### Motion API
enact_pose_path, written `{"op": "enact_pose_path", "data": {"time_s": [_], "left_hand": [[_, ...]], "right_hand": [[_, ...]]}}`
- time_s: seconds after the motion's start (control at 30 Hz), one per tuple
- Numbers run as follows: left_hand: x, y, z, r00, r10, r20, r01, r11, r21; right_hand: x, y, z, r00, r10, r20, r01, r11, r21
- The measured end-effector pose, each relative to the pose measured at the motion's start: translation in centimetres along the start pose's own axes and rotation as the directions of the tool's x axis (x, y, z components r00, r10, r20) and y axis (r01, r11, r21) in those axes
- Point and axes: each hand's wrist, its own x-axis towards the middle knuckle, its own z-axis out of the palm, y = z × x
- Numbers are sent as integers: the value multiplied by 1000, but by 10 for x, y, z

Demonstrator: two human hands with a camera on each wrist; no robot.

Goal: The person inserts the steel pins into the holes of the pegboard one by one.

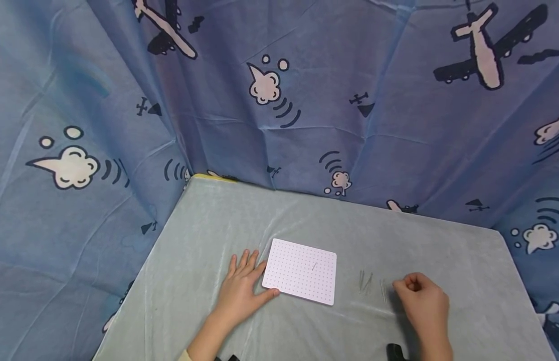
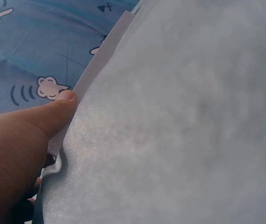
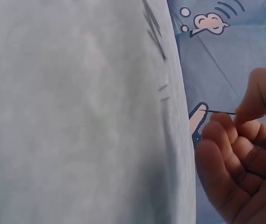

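A white board [image 1: 299, 278] with rows of small dots lies on the table. My left hand [image 1: 240, 296] rests at its left side, fingers spread and fairly straight, thumb at the front edge. In the left wrist view the thumb [image 2: 34, 119] touches the board's side. One thin needle [image 1: 314, 266] shows on the board, right of its middle. Between thumb and index finger my right hand [image 1: 424, 301] pinches another thin dark needle [image 3: 220, 112], its other fingers curled. Just left of that hand, several loose needles [image 1: 361, 281] lie on the cloth.
Pale grey-green cloth [image 1: 207, 225] covers the table. Blue curtains [image 1: 306, 150] printed with planes and clouds hang behind it and at its left side. A black object [image 1: 395, 352] shows at the bottom edge near the right forearm.
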Motion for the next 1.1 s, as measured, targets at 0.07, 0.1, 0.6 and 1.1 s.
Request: {"op": "enact_pose_path", "data": {"time_s": [0.07, 0.1, 0.6, 1.1], "left_hand": [[0, 0, 0, 1000, 0, 1, 0, 1000, 0], [0, 0, 0, 1000, 0, 1, 0, 1000, 1], [-1, 1, -1, 1000, 10, -12, -10, 1000, 13], [-1, -1, 0, 1000, 16, -11, -15, 1000, 16]], "right_hand": [[0, -5, 0, 1000, 1, -3, -1, 999, 33], [1, -7, 0, 1000, 3, -4, -3, 999, 50], [-3, -38, 9, 990, -137, 23, 122, 936, 331], [-14, -64, 29, 965, -249, 82, 200, 901, 386]]}}
